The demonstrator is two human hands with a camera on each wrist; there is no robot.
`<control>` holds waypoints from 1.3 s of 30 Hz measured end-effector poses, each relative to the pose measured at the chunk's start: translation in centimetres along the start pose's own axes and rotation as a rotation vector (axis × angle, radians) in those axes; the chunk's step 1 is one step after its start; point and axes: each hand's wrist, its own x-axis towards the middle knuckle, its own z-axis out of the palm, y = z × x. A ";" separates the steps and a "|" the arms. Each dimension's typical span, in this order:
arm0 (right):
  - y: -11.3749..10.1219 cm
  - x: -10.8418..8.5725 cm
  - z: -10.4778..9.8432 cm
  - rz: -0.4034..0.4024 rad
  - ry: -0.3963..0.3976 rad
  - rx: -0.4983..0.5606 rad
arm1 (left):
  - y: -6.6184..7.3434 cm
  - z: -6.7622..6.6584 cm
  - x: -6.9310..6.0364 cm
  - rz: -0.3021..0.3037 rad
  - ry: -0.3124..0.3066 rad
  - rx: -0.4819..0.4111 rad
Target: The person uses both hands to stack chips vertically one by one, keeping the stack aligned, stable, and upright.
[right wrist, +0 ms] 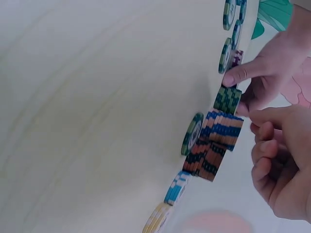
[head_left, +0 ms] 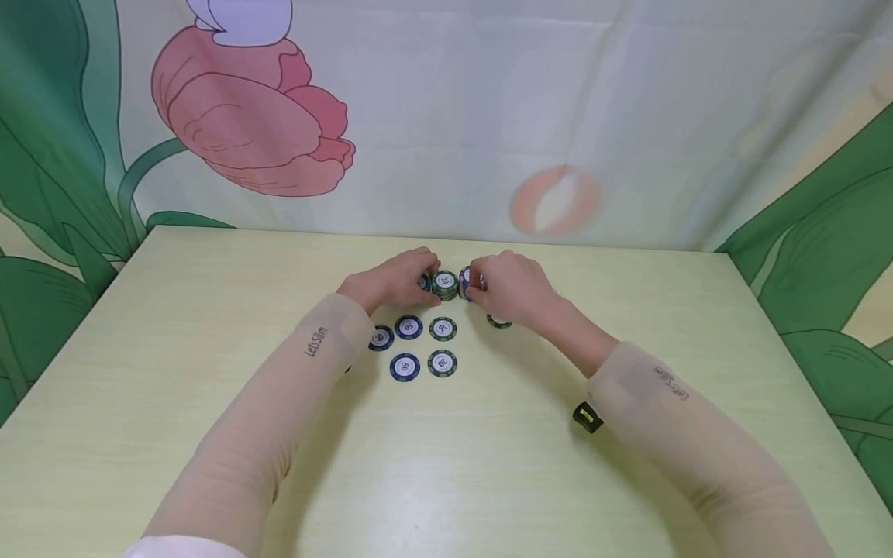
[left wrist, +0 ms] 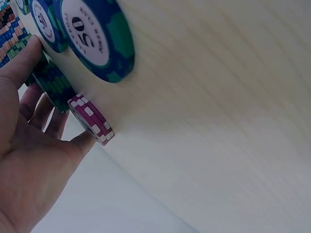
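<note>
My left hand (head_left: 398, 280) curls around a green chip stack (head_left: 445, 284), its thumb against the near side; in the right wrist view the same thumb presses the green stack (right wrist: 227, 100). The left wrist view shows my left hand (left wrist: 36, 165) with a finger beside a magenta-and-white stack (left wrist: 91, 119). My right hand (head_left: 512, 287) is bent over the blue-and-white stack (head_left: 465, 279) just right of the green one. In the right wrist view my right hand (right wrist: 286, 155) has bent fingers by the top of the blue-and-orange stack (right wrist: 221, 128); whether they grip a chip is hidden.
Loose blue chips (head_left: 405, 367) and green chips (head_left: 443, 363) lie flat on the table (head_left: 446, 480) before the stacks. Dark-orange (right wrist: 204, 160), light-blue (right wrist: 177, 187) and yellow (right wrist: 156, 218) stacks stand further right. A small black object (head_left: 587, 417) is beside my right sleeve.
</note>
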 end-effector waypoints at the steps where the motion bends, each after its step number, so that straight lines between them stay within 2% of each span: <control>1: 0.2 -0.1 -0.1 0.008 -0.015 0.000 | 0.0 0.0 0.0 0.000 -0.001 0.001; 14: 2.4 -1.7 -0.7 0.062 -0.251 0.028 | 0.1 0.1 0.0 0.005 -0.011 0.021; 20: 2.9 -1.9 -0.7 0.101 -0.326 0.033 | 0.1 0.0 -0.1 0.004 -0.016 0.014; 30: 3.4 -2.1 -0.2 0.098 -0.335 0.037 | 0.2 -0.1 -0.2 -0.003 -0.023 0.016; 39: 2.6 -2.0 0.3 0.067 -0.308 0.023 | 0.2 -0.1 -0.2 0.001 -0.021 0.027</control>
